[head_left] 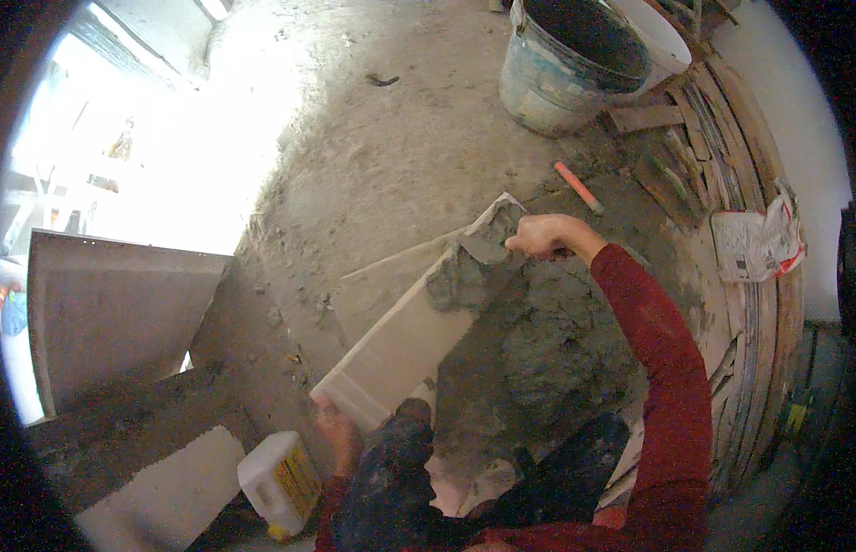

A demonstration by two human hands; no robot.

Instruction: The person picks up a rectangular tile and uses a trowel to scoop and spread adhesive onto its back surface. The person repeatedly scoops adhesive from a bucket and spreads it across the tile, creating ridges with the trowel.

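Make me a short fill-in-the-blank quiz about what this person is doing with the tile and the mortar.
1. The right hand spreads grey mortar on the long pale tile with a ____.
2. The left hand steadies the tile's ____ end.
3. The sleeve is ____ in colour.
4. The orange-handled tool lies near a ____.

Missing words: trowel; near; red; bucket

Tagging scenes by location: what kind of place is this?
Likely a building site during tiling work: bare, dusty concrete floor, a mortar-smeared bucket, a heap of wet mortar, and a long pale tile being buttered with a trowel.
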